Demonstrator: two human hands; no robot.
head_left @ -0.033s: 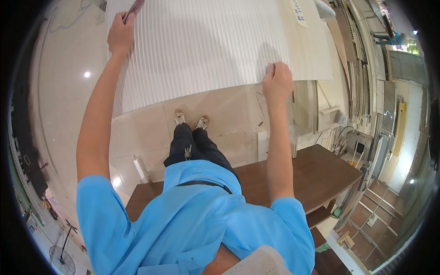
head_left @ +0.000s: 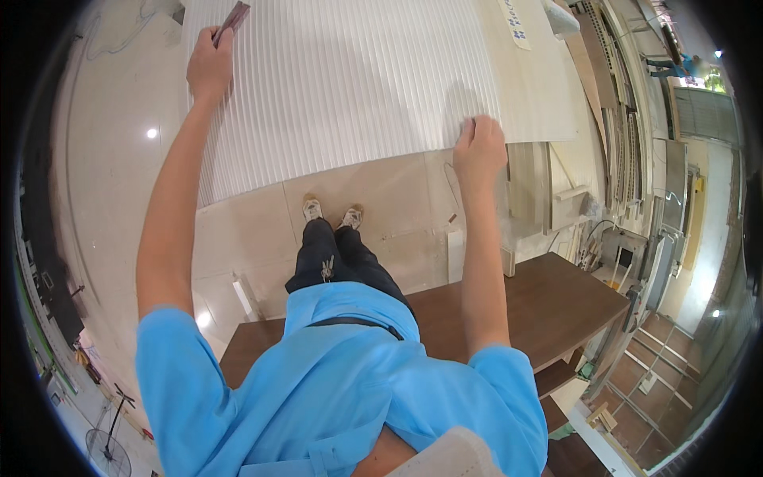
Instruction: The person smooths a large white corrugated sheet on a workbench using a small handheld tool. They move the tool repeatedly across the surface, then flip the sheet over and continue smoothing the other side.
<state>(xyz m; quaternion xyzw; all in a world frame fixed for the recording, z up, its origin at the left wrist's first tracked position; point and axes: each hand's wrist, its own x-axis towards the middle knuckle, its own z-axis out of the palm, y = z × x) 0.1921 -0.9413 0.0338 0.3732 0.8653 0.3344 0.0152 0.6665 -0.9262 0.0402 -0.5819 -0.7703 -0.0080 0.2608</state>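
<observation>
A large white panel (head_left: 342,87) with fine parallel ridges lies in front of me. Its ridges run away from my body, and its near edge curves across the view. At its left side, my left hand (head_left: 210,70) is closed around a dark reddish-brown flat strip (head_left: 232,21), which points up and to the right. My right hand (head_left: 480,151) is a closed fist over the panel's near right part. Whatever lies inside those fingers is hidden. A smooth cream sheet (head_left: 540,87) adjoins the ridged area on the right, with a blue-marked label (head_left: 514,24) on it.
Close behind me stands a dark brown wooden table (head_left: 548,306). Long boards (head_left: 624,151) and pale panels (head_left: 528,187) lean at the right. A metal frame (head_left: 656,374) lies farther right. A fan (head_left: 107,453) stands at the lower left. Another person (head_left: 679,67) is far off, upper right.
The view has shifted slightly, and more of the brown strip shows. My right hand has come a little nearer to me. Both hands keep their closed shape.
</observation>
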